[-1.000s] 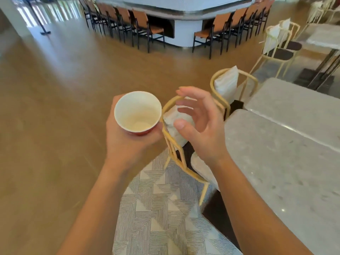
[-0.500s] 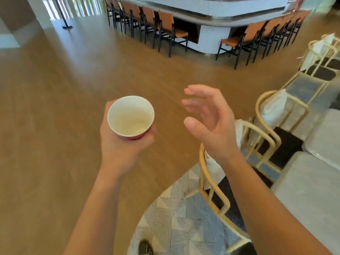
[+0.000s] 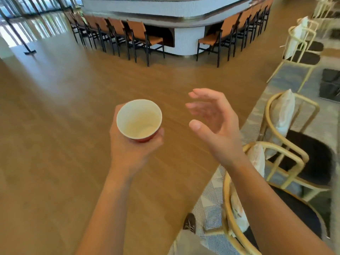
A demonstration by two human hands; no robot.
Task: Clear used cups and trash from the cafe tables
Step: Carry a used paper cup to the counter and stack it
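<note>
left grip (image 3: 132, 150) is wrapped round a red paper cup (image 3: 139, 119), fingers curled round its lower wall, mouth up toward the camera, a bit left of frame centre. white lining looks empty from up here, maybe a faint stain at the bottom, can't say more. right grip (image 3: 219, 133) has nothing in it: fingers spread and loosely bent, palm turned toward the cup, near it but not touching.

both are out over bare wooden floor (image 3: 55, 144), no desk in frame at all. cane chairs (image 3: 312, 155) with pale cushions run down the right edge on a striped rug (image 3: 207, 205). the bar (image 3: 147, 6) with its row of orange chairs (image 3: 137, 27) sits across the top. one shoe (image 3: 189, 222) pokes in at bottom centre.

my read: pickup is done for this cup and i'm on the carry leg, taking it to wherever trash goes. no bin in view, so the next move is finding one (or the next dirty desk) and holding the cup level in case there's a dribble left. the free grip could take the next bit of trash. main risk is clipping a chair back with the right arm, since it passes right over the nearest one.
</note>
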